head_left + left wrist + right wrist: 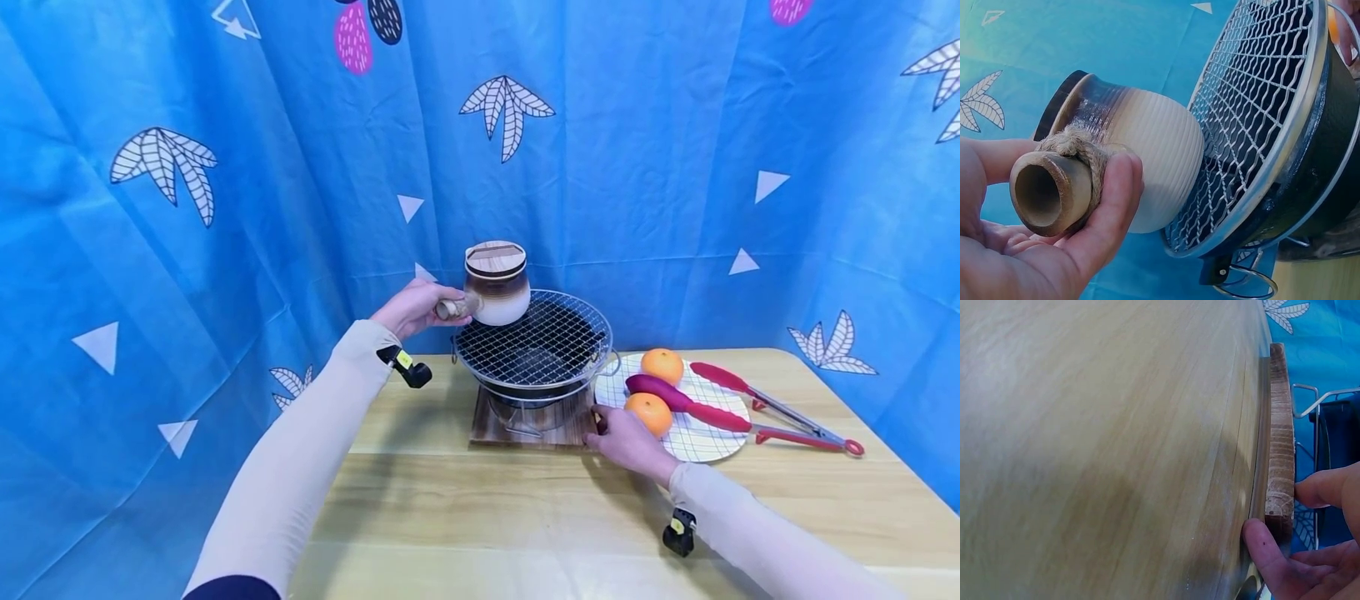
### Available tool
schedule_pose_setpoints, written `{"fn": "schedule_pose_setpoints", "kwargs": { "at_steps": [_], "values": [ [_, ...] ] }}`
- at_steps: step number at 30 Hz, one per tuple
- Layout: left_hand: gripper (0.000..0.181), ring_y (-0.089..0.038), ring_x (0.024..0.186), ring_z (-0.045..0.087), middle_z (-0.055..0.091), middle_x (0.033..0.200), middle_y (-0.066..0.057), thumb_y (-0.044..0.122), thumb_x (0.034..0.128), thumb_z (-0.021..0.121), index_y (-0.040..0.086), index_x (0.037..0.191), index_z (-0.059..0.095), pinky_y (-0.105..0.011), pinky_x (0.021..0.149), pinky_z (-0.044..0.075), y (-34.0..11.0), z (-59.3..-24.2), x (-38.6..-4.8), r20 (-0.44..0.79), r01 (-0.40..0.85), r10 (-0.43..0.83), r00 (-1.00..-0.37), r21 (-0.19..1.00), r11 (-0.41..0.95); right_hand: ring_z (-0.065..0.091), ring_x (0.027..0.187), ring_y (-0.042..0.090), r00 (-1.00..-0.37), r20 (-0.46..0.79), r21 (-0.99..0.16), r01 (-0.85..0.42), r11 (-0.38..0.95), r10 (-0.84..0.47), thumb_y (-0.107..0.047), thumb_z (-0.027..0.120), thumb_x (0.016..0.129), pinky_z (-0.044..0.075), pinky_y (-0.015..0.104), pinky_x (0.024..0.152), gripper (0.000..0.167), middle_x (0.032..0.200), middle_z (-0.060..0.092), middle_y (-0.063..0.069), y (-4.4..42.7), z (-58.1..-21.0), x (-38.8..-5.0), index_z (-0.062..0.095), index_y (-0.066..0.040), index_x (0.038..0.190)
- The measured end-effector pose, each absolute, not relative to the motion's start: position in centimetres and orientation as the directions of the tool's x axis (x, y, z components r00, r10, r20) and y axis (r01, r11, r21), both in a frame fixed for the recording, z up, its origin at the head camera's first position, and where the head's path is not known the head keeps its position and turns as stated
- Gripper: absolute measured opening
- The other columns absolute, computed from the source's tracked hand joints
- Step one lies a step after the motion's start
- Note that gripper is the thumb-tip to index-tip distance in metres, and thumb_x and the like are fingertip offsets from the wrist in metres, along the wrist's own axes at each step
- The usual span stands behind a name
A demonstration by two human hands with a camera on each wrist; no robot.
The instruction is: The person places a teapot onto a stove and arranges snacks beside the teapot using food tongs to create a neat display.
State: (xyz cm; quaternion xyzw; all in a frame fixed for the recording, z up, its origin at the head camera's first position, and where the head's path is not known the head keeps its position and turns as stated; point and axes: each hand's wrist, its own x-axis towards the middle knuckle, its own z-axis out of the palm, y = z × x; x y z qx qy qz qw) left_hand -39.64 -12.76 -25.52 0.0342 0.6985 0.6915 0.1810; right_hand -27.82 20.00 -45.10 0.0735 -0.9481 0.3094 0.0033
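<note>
My left hand [420, 307] grips the rope-wrapped side handle [1054, 190] of a brown-and-cream ceramic teapot [501, 304]. A wooden lid [496, 257] covers the pot. It is at the rear left of the round wire grill rack [536, 346]; whether its base touches the mesh I cannot tell. Beneath the rack is a black stove bowl [1335, 169] on a wire stand, set on a dark wooden board [483, 425]. At the board's front right corner, my right hand [633, 442] pinches its edge, one finger [1319, 487] against the top face.
Right of the stove lies a round checked plate [701, 450] with two oranges [662, 366]. Red-tipped tongs [720, 415] lie across the plate, their hinged end on the wooden table [465, 508]. A blue patterned curtain [637, 167] hangs behind and at both sides.
</note>
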Motion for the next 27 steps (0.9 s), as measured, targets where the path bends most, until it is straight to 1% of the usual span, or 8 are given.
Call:
{"fn": "schedule_pose_setpoints", "kwargs": {
  "at_steps": [3,7,13,17,19,21,24,27],
  "values": [
    [0.043,-0.028,0.098,0.067,0.049,0.135,-0.026,-0.001,0.0976,0.058,-0.014,0.136,0.045,-0.034,0.088,0.06,-12.55,-25.54,-39.79,-0.207,-0.204,0.301,-0.931,0.978,0.043,0.056,0.064,0.018,-0.989,0.051,-0.588,-0.142,0.796,-0.139,-0.019,0.074,0.088,0.044,0.033,0.052,0.065,0.098,0.069,0.014,19.99,-44.97,-27.81,0.049,0.006,0.143],
    [0.04,-0.025,0.094,0.068,0.055,0.128,-0.024,-0.002,0.0973,0.058,-0.014,0.134,0.047,-0.035,0.088,0.06,-12.17,-25.51,-39.91,-0.21,-0.208,0.307,-0.928,0.977,0.042,0.059,0.073,0.02,-0.988,0.064,-0.576,-0.153,0.803,-0.142,-0.019,0.074,0.088,0.046,0.032,0.057,0.063,0.099,0.069,0.013,20.01,-44.9,-27.79,0.051,0.006,0.141],
    [0.041,-0.028,0.098,0.067,0.056,0.125,-0.024,-0.001,0.0979,0.058,-0.015,0.134,0.047,-0.035,0.088,0.06,-12.0,-25.63,-40.1,-0.232,-0.227,0.313,-0.921,0.972,0.051,0.06,0.078,0.021,-0.987,0.073,-0.561,-0.159,0.813,-0.143,-0.021,0.075,0.087,0.048,0.032,0.062,0.063,0.098,0.07,0.011,19.91,-45.04,-27.79,0.053,0.005,0.14],
    [0.039,-0.027,0.097,0.067,0.057,0.122,-0.024,-0.001,0.0977,0.058,-0.015,0.133,0.047,-0.035,0.088,0.06,-12.02,-25.63,-40.15,-0.226,-0.223,0.319,-0.92,0.974,0.049,0.061,0.076,0.02,-0.987,0.073,-0.563,-0.158,0.811,-0.142,-0.021,0.075,0.087,0.049,0.032,0.062,0.064,0.096,0.07,0.011,19.85,-45.08,-27.8,0.052,0.005,0.14],
    [0.035,-0.027,0.095,0.068,0.058,0.119,-0.022,-0.002,0.0975,0.058,-0.014,0.129,0.05,-0.035,0.087,0.06,-12.06,-25.61,-40.17,-0.222,-0.218,0.323,-0.92,0.975,0.048,0.06,0.074,0.02,-0.987,0.071,-0.568,-0.156,0.808,-0.141,-0.021,0.075,0.087,0.049,0.032,0.061,0.064,0.092,0.07,0.01,19.82,-45.04,-27.81,0.052,0.005,0.141],
    [0.03,-0.026,0.093,0.069,0.06,0.116,-0.021,-0.002,0.0975,0.058,-0.013,0.124,0.053,-0.035,0.087,0.06,-12.11,-25.58,-40.2,-0.216,-0.213,0.328,-0.919,0.976,0.047,0.059,0.068,0.019,-0.988,0.061,-0.58,-0.148,0.801,-0.139,-0.021,0.074,0.087,0.048,0.032,0.059,0.065,0.085,0.068,0.008,19.79,-44.97,-27.81,0.05,0.005,0.142],
    [0.023,-0.026,0.093,0.07,0.062,0.113,-0.02,-0.002,0.0973,0.058,-0.012,0.118,0.056,-0.036,0.088,0.06,-12.15,-25.6,-40.26,-0.211,-0.207,0.338,-0.917,0.977,0.049,0.053,0.056,0.016,-0.99,0.042,-0.599,-0.134,0.789,-0.136,-0.021,0.073,0.089,0.045,0.032,0.052,0.067,0.072,0.06,0.004,19.79,-44.9,-27.76,0.047,0.005,0.145],
    [0.024,-0.028,0.098,0.069,0.061,0.114,-0.021,-0.001,0.0975,0.058,-0.012,0.118,0.056,-0.036,0.089,0.059,-12.13,-25.68,-40.3,-0.209,-0.204,0.343,-0.916,0.978,0.051,0.045,0.048,0.013,-0.991,0.03,-0.609,-0.122,0.783,-0.131,-0.021,0.072,0.089,0.042,0.03,0.047,0.067,0.063,0.052,0.002,19.85,-44.9,-27.66,0.046,0.004,0.146]
  ]
}}
